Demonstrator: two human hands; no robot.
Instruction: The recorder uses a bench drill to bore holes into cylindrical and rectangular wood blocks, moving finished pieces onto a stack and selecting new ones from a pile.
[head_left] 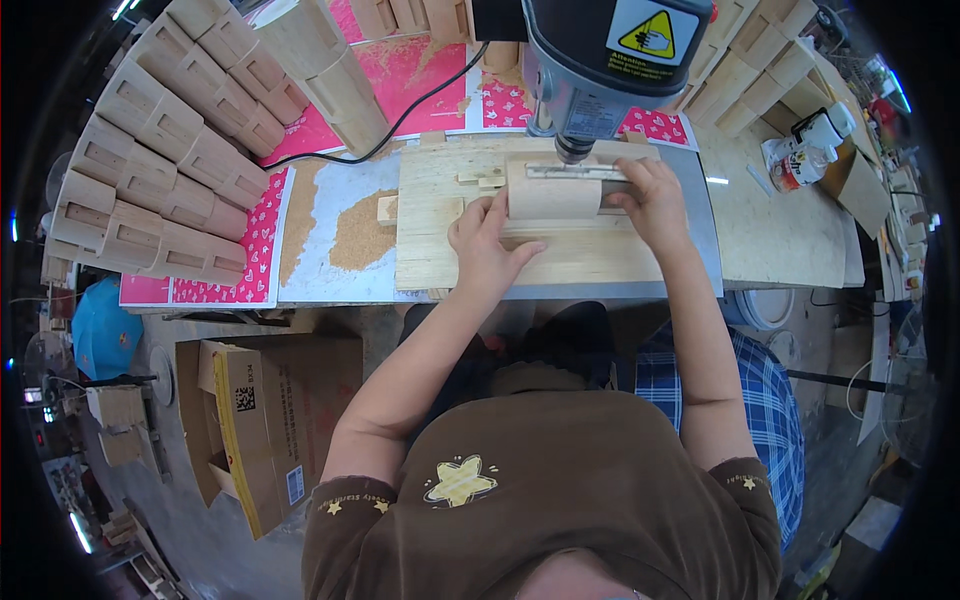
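Note:
A pale, rounded wooden block (553,200) lies in a wooden jig (430,230) under the chuck (573,150) of a drill press (600,90). Along the block's far side runs a narrow metal strip (565,172). My left hand (485,250) holds the block's left end, fingers against it and thumb stretched below. At the other end, my right hand (652,200) has its fingers and thumb curled round the block's edge, close to the strip's end. Part of the right fingertips' contact is hidden.
Stacked wooden pieces with slots (150,190) line the left side, and a tall stack (325,75) stands behind. A black cable (420,105) crosses the pink sheet. Sawdust (362,230) lies left of the jig. White bottles (815,145) stand right; a cardboard box (290,420) sits below.

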